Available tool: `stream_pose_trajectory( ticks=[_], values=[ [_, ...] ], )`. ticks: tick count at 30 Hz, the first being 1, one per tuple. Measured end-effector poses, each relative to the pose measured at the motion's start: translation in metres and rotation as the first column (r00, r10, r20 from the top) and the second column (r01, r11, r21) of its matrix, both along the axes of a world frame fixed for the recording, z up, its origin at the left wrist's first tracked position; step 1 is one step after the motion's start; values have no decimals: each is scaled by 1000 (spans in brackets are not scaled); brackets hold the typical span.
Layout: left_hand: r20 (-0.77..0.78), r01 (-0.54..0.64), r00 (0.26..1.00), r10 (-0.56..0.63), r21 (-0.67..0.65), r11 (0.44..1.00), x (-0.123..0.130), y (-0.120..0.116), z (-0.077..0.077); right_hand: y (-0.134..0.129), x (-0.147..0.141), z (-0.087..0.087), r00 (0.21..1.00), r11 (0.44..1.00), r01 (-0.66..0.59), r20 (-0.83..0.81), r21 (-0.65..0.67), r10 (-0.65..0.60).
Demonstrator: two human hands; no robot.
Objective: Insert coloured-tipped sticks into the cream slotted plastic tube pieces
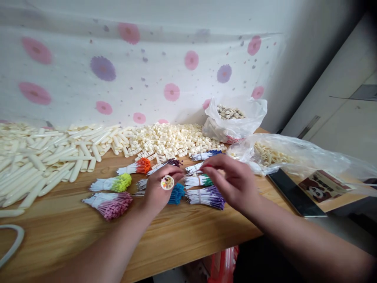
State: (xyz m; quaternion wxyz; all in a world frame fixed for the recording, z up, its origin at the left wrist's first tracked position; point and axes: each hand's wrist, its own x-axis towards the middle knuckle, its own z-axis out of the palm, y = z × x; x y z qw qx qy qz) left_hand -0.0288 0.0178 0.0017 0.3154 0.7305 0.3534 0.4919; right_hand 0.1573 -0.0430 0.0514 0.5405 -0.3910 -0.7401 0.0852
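My left hand [156,192] is closed around a pen part, whose round cream end [167,182] shows several small coloured tips; the rest of it is hidden in the fist. My right hand [235,181] pinches a thin stick by its reddish end over the middle bundles. Around both hands lie banded bundles of thin white pen refills with coloured ends: orange [143,165], yellow [122,182], pink [114,204], blue [176,194], purple [210,197], green [207,180], dark blue [210,155] and dark brown [173,162].
Cream pen barrels [59,157] heap up at the left, with slotted cream pieces [171,139] behind the bundles. Plastic bags of parts [235,124] stand at the back right. A dark phone [294,194] and a panda-printed packet [321,186] lie at the right edge of the wooden table [176,243].
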Motion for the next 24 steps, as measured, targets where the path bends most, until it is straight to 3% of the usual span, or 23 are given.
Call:
stream_pose_trajectory(
  ticks=[3,6,8,17,24],
  values=[
    [5,-54,999,53,82,995,-2,-3,1,-35,7,33,998,976,-13,62,218,0],
    [0,-52,999,52,112,992,-2,-4,0,-57,8,54,954,974,-121,295,194,60],
    [7,-39,999,38,131,991,-1,-3,-1,-61,4,57,929,975,-144,362,169,75],
    [-31,28,999,-22,202,979,-2,-3,-2,-35,-14,28,926,931,-179,374,318,50],
    [-104,63,994,-37,260,963,-5,0,-4,-12,-18,0,970,978,-61,243,202,11]
  ],
)
